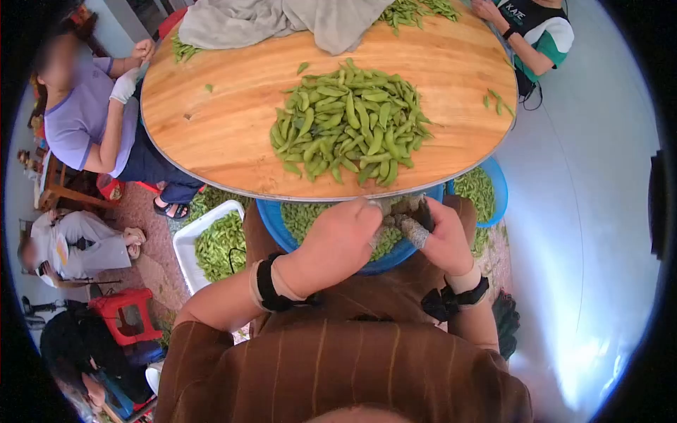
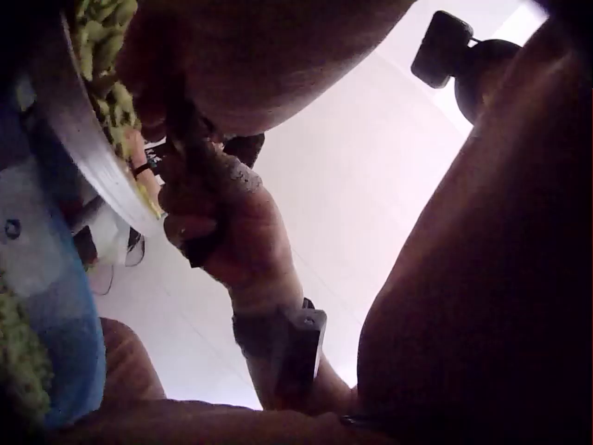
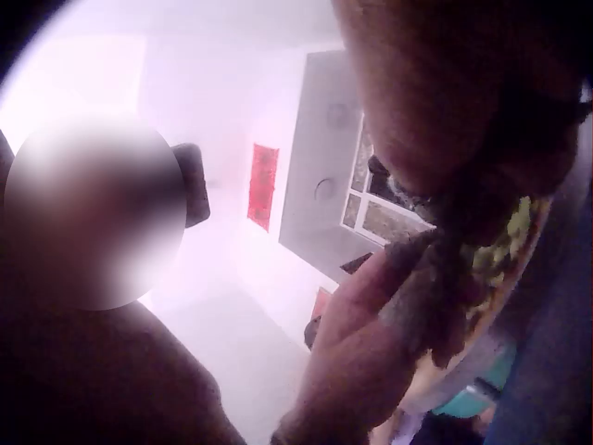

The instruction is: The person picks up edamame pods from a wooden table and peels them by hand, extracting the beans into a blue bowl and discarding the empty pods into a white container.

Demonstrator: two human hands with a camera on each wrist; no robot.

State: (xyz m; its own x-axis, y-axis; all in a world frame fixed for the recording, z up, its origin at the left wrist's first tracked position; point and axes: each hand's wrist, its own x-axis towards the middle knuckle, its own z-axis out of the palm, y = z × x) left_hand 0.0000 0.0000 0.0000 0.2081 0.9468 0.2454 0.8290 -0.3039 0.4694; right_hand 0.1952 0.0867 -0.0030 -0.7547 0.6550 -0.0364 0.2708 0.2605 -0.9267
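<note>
At the near edge of the round wooden table [image 1: 218,134], my left hand [image 1: 337,241] and right hand [image 1: 449,243] meet at the fingertips, fingers bent. Grey, worn coverings wrap several fingers. Any small thing between the fingertips is hidden or too dark to tell. Below them sits a blue basin [image 1: 273,227] of small green beans [image 1: 300,217]. A heap of green pods [image 1: 345,127] lies on the table just beyond. In the left wrist view my right hand [image 2: 255,232] shows bent fingers; the right wrist view shows my left hand [image 3: 357,348], dim.
A white tub [image 1: 185,247] of green pods stands left of the basin, a second blue basin [image 1: 499,190] to its right. Grey cloth [image 1: 240,25] covers the table's far side. People sit at left [image 1: 84,134] and far right [image 1: 539,42]. A red stool [image 1: 127,314] stands lower left.
</note>
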